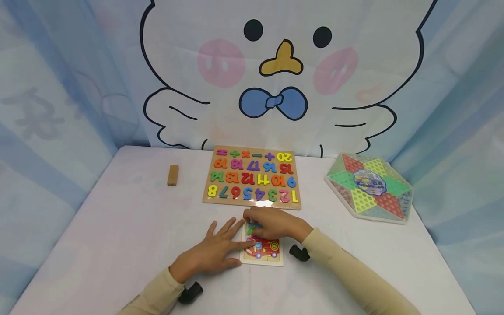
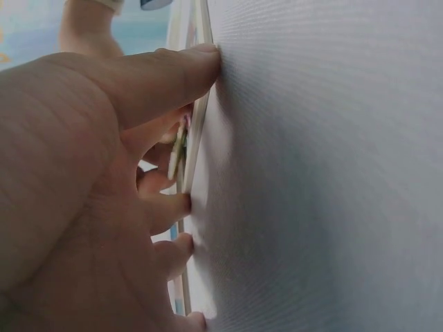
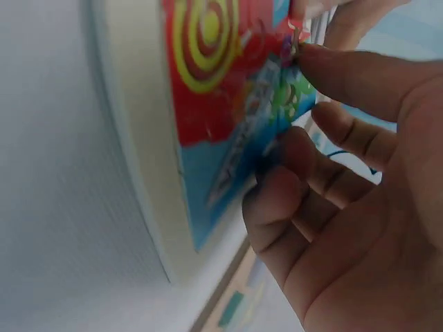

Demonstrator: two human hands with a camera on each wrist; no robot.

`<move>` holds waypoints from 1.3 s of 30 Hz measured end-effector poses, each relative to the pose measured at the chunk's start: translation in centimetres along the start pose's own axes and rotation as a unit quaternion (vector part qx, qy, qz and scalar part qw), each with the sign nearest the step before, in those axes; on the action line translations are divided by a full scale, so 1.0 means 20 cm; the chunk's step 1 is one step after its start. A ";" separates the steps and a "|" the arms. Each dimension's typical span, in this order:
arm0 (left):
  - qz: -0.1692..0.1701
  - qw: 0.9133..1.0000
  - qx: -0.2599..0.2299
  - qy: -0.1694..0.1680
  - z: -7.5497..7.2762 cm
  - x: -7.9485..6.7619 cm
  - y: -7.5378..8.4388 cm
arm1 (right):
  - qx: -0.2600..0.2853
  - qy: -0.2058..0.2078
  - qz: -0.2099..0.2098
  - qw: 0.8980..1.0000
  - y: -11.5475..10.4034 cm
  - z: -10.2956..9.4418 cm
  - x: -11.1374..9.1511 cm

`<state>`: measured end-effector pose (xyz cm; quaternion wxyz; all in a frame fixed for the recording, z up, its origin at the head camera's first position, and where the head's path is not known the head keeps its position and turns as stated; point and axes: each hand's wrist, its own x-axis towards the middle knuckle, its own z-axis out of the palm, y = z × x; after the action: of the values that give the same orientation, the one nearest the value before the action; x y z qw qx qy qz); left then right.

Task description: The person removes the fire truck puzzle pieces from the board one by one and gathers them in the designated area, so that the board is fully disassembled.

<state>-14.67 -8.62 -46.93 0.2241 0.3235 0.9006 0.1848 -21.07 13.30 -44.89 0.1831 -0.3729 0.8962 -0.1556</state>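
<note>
A small jigsaw puzzle (image 1: 263,253) with a red fire truck lies in a pale frame near the front middle of the table. My left hand (image 1: 210,253) is spread flat at its left side, thumb by the lower left corner and one finger reaching over the picture. From above, my right hand (image 1: 273,222) covers the puzzle's upper part, fingers bent, pinching a puzzle piece at the left. That puzzle piece (image 2: 177,152) appears tilted up from the board in the left wrist view; in the right wrist view the right thumb (image 3: 346,76) mostly hides it.
Behind the puzzle lies a wooden number board (image 1: 252,203) with colourful digits. A hexagonal Chinese checkers box (image 1: 370,183) sits at the back right, a small wooden block (image 1: 173,175) at the back left. A printed curtain (image 1: 275,131) hangs behind the table.
</note>
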 end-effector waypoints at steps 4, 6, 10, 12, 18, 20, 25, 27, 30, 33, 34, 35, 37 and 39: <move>0.008 1.000 0.004 0.005 0.00 0.00 -0.01 | 0.015 0.019 0.012 1.000 0.00 0.03 0.00; 0.011 1.000 0.004 0.009 0.00 0.00 -0.01 | 0.011 0.026 0.025 0.999 -0.01 0.04 0.00; 0.016 1.000 0.005 0.014 0.00 -0.01 -0.02 | -0.018 0.033 0.049 0.998 -0.04 0.06 -0.02; 0.015 1.000 0.007 0.011 0.00 -0.01 -0.02 | -0.036 0.037 0.051 0.997 -0.05 0.07 -0.03; 0.004 1.000 0.011 0.003 0.00 0.00 -0.01 | -0.067 0.050 0.041 0.996 -0.08 0.07 -0.06; 0.002 1.000 0.009 0.003 0.00 0.00 -0.01 | -0.069 0.051 0.042 0.995 -0.08 0.07 -0.07; -0.004 1.000 0.004 -0.002 0.00 0.00 0.00 | -0.067 0.044 0.046 0.996 -0.08 0.06 -0.06; -0.004 1.000 0.004 -0.003 0.00 0.00 0.00 | -0.062 0.040 0.045 0.996 -0.08 0.06 -0.06; 0.001 1.000 0.004 0.000 0.00 0.00 0.00 | -0.061 0.036 0.041 0.997 -0.07 0.06 -0.07; 0.006 1.000 0.002 0.005 0.00 0.00 0.00 | -0.070 0.032 0.036 0.996 -0.06 0.05 -0.07; 0.008 1.000 0.002 0.007 0.00 0.00 -0.01 | -0.074 0.031 0.034 0.996 -0.05 0.04 -0.07; 0.009 1.000 0.002 0.008 0.00 0.00 -0.01 | -0.074 0.029 0.031 0.996 -0.05 0.03 -0.06; 0.010 1.000 0.002 0.009 0.00 0.00 -0.01 | -0.073 0.022 0.024 0.997 -0.04 0.02 -0.05; 0.010 1.000 0.001 0.008 0.00 0.00 -0.01 | -0.061 0.010 0.022 0.998 -0.03 0.01 -0.04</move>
<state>-14.67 -8.71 -47.01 0.2149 0.3309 0.8993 0.1889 -20.08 13.43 -44.54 0.1546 -0.3618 0.9138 -0.1007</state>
